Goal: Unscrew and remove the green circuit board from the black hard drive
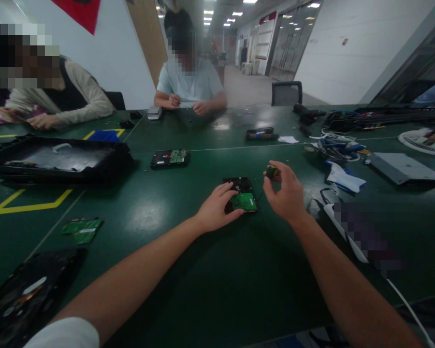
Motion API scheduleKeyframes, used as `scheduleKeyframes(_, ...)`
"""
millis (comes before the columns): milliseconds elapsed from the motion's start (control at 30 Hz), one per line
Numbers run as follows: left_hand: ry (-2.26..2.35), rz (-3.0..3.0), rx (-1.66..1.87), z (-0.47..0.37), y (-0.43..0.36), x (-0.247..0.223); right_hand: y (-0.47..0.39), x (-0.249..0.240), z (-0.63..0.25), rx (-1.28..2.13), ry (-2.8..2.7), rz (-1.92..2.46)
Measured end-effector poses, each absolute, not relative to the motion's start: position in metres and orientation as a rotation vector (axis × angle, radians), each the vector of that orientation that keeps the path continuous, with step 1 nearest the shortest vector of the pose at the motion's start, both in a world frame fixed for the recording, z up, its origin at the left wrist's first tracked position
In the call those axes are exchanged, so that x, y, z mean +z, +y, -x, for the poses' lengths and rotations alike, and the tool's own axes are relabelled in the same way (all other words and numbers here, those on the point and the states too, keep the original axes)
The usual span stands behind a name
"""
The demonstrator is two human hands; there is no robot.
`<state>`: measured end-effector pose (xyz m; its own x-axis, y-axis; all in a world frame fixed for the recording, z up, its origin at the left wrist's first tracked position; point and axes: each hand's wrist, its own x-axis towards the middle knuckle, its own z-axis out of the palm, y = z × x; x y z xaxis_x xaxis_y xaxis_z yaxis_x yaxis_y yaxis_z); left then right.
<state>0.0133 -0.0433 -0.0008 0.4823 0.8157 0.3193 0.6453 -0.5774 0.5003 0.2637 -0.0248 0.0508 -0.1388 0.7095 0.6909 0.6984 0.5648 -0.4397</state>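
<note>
The hard drive (244, 199) is set well in from the near edge of the table (203, 270). Its left side is partly covered by the left hand (216, 207), thumb and fingers spread; whether gripped cannot be told. A screwdriver (271, 172) is pinched in the right hand (285, 194) beside the drive. Beyond, at left, a pale piece (61, 147) is seen in a black tray (68, 170).

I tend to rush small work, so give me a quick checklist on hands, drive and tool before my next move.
1. Left hand on the drive: ok, touching it.
2. Screwdriver held: ok, in the right hand.
3. Screwdriver tip seated in a screw: cannot tell, too small.
4. Board clear of fingers: not ok, the left thumb reaches over it.
5. Loose board apart from the drive: ok, well off to the left.
</note>
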Motion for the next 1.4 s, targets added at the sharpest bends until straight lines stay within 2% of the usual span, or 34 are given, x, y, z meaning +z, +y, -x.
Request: scheduleKeyframes(1400, 1.221, -2.44, 0.789, -0.0142, -0.0437, 0.0002, -0.0301, 0.0473, -0.2571, 0.066, -1.89, 1.226)
